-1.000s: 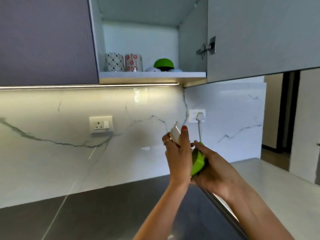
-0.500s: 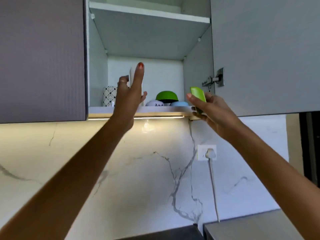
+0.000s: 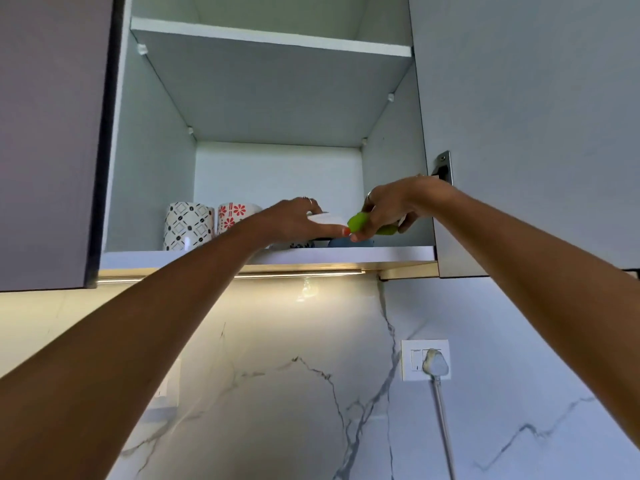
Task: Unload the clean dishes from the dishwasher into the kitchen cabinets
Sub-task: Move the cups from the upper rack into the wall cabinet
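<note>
Both my hands reach into the open wall cabinet, over its lower shelf (image 3: 398, 253). My left hand (image 3: 294, 220) grips a white bowl (image 3: 327, 220) turned mouth down, just above the small bowls standing on the shelf. My right hand (image 3: 394, 206) grips a green bowl (image 3: 360, 221), also tipped over, right beside the white one. Under the two hands a blue bowl (image 3: 341, 242) and a patterned one (image 3: 301, 244) peek out. The green bowl that stood at the back is hidden behind my hands.
Two patterned mugs, one black and white (image 3: 188, 226) and one with red flowers (image 3: 232, 216), stand at the shelf's left. The open cabinet door (image 3: 519, 133) hangs at the right with its hinge (image 3: 443, 167). An upper shelf (image 3: 270, 38) spans above. A wall socket with plug (image 3: 434, 363) sits below.
Both hands moved from in front of the cabinet into it and lowered over the shelf. The white bowl went from upright in my left hand to flat. The view tilted further up.
</note>
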The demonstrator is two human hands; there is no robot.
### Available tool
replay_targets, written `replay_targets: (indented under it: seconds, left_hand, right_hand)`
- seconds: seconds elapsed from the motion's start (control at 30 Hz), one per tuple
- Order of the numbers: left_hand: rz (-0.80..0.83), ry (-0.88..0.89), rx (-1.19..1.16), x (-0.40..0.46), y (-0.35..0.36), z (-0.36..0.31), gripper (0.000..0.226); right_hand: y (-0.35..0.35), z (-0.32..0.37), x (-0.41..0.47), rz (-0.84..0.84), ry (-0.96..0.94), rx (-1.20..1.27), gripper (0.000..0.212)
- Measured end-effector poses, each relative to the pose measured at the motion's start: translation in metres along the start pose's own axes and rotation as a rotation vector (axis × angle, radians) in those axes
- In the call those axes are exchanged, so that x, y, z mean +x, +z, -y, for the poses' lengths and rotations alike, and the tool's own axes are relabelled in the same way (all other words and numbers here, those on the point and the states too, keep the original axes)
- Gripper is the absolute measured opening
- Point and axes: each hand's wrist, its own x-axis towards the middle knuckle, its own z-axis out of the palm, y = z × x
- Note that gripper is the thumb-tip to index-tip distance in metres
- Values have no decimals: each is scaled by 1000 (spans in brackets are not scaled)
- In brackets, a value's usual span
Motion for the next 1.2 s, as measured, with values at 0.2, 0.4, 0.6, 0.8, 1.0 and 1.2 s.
replay_targets:
  seconds: [0.2,0.4,0.6,0.8,1.0,1.2]
  left_hand:
    - [220,-92,96,15,11,6,89]
    - [249,-91,131,17,12,6,81]
    - [303,-128,134,22,13,-2,75]
    - [317,-55,133,36,27,-11,66]
    - [291,-26,157,42,33,-15,54]
    - [275,-19,174,42,35,-17,55]
  right_hand:
    - [9,-11,15,142,59,33,60]
    - [5,-21,10,174,40,69,47]
    - [1,-23,5,154,-22,74,42]
    - [-2,-25,3,112,-22,-48,45]
    - [1,-26,9,80,-49,-143,45]
    - [3,-28,11,54,-77,-132,45]
